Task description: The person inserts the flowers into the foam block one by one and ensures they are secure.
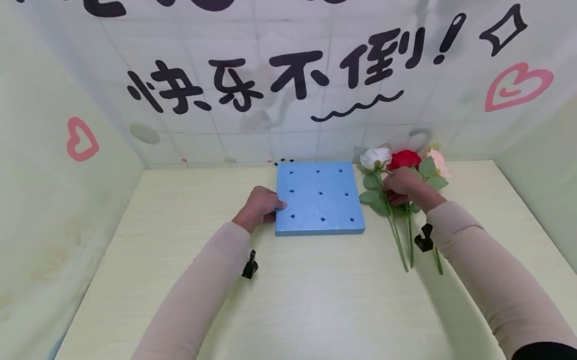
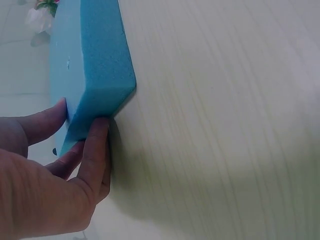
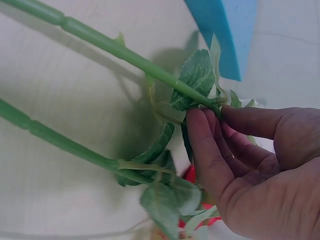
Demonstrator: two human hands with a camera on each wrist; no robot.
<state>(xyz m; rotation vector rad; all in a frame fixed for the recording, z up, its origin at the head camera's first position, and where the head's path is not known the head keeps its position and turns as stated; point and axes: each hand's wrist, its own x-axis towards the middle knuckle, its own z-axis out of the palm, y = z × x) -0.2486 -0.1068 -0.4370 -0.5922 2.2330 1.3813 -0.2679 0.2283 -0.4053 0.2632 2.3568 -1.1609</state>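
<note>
A blue foam block (image 1: 309,200) with several small holes lies flat at the back of the table. My left hand (image 1: 260,206) grips its left edge; in the left wrist view the thumb (image 2: 47,120) is on the top face and the fingers press the side. To the right, my right hand (image 1: 402,184) pinches the green stem (image 3: 150,70) of a white artificial rose (image 1: 376,157), just below its bloom. A red rose (image 1: 404,159) and a pale pink rose (image 1: 438,162) lie beside it, their stems pointing toward me.
The pale wooden table (image 1: 306,300) is bounded by a printed cloth backdrop (image 1: 246,133) close behind the block and by cloth walls on both sides. A black clip (image 1: 249,264) hangs at the left wrist, another black clip (image 1: 424,238) at the right.
</note>
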